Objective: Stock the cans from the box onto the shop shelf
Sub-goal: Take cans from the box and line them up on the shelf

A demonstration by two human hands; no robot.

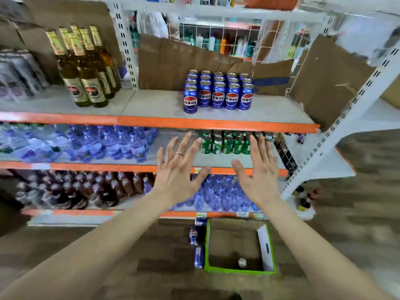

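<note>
Head cam, working outward from the box (239, 245) on the floor: one can (242, 262) left inside it, two blue cans (196, 245) lying just left of it. Above the box, left hand (178, 172) and right hand (260, 169) both spread, grip released, holding nothing. Further back on the shelf (216, 123) sit the blue cans (218, 92), five across in front, four rows deep.

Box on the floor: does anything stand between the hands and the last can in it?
Nothing visible. The box is open-topped, one can inside; left hand and right hand are open, well above it.
</note>
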